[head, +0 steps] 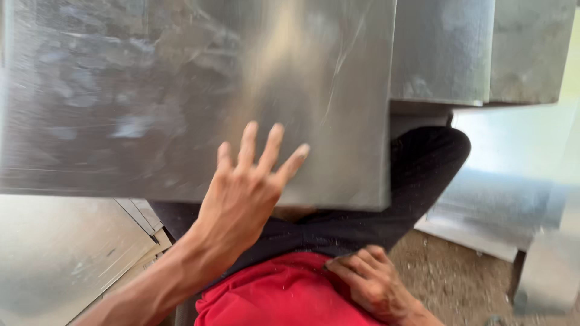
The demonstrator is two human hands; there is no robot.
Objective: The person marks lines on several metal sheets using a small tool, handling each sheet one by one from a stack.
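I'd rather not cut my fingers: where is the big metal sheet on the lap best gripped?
Grip the big metal sheet at its near-right corner, coming from below beside the left hand. That corner overhangs the dark trousers, leaving fingers room underneath; elsewhere the face is flat.

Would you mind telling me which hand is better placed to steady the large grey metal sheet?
Left, probably: the left hand is spread beside the large grey metal sheet, while the right hand rests on the red shirt.

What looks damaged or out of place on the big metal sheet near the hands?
The metal sheet shows scratches and cloudy smudges, wear rather than clear damage. It rests across the person's lap, its corner overhanging the black trousers. The left hand spreads open against it; the right hand rests on the red shirt.
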